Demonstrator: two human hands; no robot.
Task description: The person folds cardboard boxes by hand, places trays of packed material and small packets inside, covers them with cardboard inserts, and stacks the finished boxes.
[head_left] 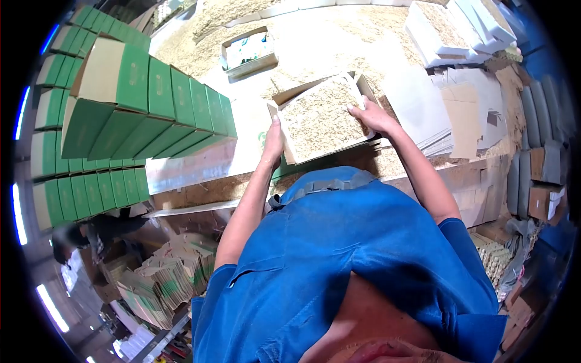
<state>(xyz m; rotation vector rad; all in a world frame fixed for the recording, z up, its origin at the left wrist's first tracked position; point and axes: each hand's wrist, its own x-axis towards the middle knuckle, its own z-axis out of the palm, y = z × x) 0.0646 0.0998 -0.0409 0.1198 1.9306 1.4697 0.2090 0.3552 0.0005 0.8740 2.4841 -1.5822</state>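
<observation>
An open box [327, 116] filled with pale shavings lies tilted at the table's near edge, close to my body. My left hand [273, 140] grips its left side, thumb up along the wall. At its right side my right hand [373, 117] holds on, the thumb reaching over the shavings and the other fingers partly hidden. Beyond it and to the left, a smaller open box [249, 53] holds items in white, blue and dark colours. Part of something green shows under the near edge of the held box.
Green boxes [160, 91] stand in tall stacks on the left. White trays of shavings [445, 30] sit at the back right, above flat cardboard sheets [463, 118]. Loose shavings cover parts of the table. At lower left are a person [75, 236] and stacked cardboard [166, 281].
</observation>
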